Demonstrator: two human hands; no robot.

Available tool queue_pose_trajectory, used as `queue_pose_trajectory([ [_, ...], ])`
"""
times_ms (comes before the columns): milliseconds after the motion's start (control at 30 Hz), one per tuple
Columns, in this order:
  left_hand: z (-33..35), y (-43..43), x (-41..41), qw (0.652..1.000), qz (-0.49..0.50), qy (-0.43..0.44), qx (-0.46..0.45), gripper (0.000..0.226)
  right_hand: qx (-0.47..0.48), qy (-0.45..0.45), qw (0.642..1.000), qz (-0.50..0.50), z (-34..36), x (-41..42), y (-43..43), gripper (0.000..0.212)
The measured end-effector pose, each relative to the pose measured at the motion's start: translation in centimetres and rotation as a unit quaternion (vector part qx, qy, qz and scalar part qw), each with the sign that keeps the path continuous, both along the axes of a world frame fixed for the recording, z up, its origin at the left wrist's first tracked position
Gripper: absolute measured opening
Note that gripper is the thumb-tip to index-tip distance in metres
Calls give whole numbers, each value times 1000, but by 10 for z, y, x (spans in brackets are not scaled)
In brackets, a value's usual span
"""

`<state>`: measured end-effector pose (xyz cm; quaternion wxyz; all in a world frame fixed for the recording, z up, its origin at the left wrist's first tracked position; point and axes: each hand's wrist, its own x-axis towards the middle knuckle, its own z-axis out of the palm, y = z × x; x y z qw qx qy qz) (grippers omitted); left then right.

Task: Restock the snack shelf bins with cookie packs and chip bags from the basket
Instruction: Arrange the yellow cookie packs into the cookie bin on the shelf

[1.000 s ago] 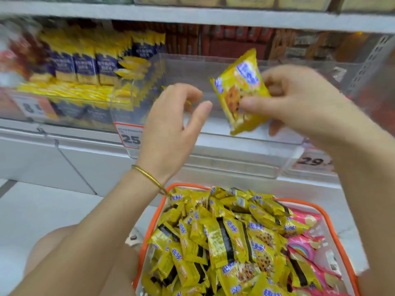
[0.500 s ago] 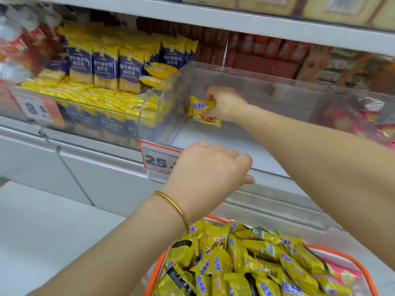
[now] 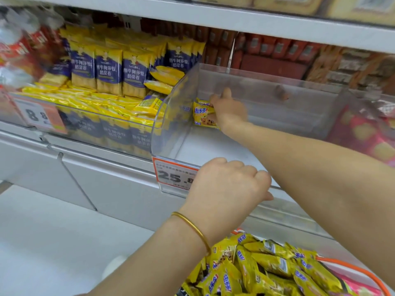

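My right hand [image 3: 229, 110] reaches deep into a clear plastic shelf bin [image 3: 267, 82] and holds a yellow cookie pack [image 3: 202, 115] upright against the bin's back left corner. Apart from that pack, the bin's floor is bare. My left hand [image 3: 226, 186], with a gold bangle on the wrist, hovers over the bin's front wall with its fingers loosely curled and nothing seen in it. Below, at the bottom right, an orange-rimmed basket [image 3: 352, 268] holds several yellow cookie packs [image 3: 256, 270] and pink bags [image 3: 361, 289].
A price tag [image 3: 173, 176] reading 25.8 hangs on the bin's front. The neighbouring bin to the left is full of blue and yellow packs [image 3: 109, 69]. Pink bags [image 3: 363, 135] fill the bin on the right. An upper shelf board [image 3: 213, 16] runs close overhead.
My right hand has carried the cookie pack from in front of the bin into its back left corner. My left hand dropped to the bin's front edge and its fingers curled.
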<state>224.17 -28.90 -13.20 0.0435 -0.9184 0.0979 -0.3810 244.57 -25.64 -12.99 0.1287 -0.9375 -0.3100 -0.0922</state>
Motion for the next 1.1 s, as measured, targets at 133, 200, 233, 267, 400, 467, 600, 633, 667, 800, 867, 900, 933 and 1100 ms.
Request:
queue_pose_trajectory([
  [133,1,0,-1,1000,-2,16,-5,26,-14,-3,1000,20,0,-2,-3,42],
  [200,1,-1,-2,1000,-6,27,-11,26,-16,-3,1000,25,1,-2,-4,43],
  [233,1,-1,-3,999,-8,31,-15,26,-17,-5,999,28,1,-2,-4,44],
  [267,2,-1,-4,999,-8,38,-20,26,-21,-9,999,29,2,-2,-5,44],
  [400,3,0,-10,997,-14,68,-44,30,-41,-8,999,16,10,-4,-11,43],
  [467,5,1,-15,995,-30,76,-56,31,-52,1,999,2,19,-8,-17,42],
  [600,15,5,-34,996,-62,5,-66,23,-13,-18,999,23,57,-38,-41,29],
  [633,17,4,-40,995,-70,-16,-63,22,21,-30,998,49,69,-55,-56,22],
  [667,17,2,-46,994,-82,-24,-67,21,56,-38,995,79,79,-75,-75,17],
  [800,-1,-13,-69,984,-87,84,-134,23,140,-15,973,180,82,-171,-173,11],
  [867,-13,-21,-75,971,-54,182,-143,26,113,55,975,183,57,-198,-215,6],
  [900,-18,-25,-75,964,-40,221,-140,29,81,119,975,169,39,-205,-229,2],
  [933,-24,-29,-75,956,-31,254,-140,34,32,183,971,149,20,-209,-239,6],
  [1100,-45,-51,-66,938,-33,312,-148,37,-179,311,932,52,-71,-219,-258,59],
])
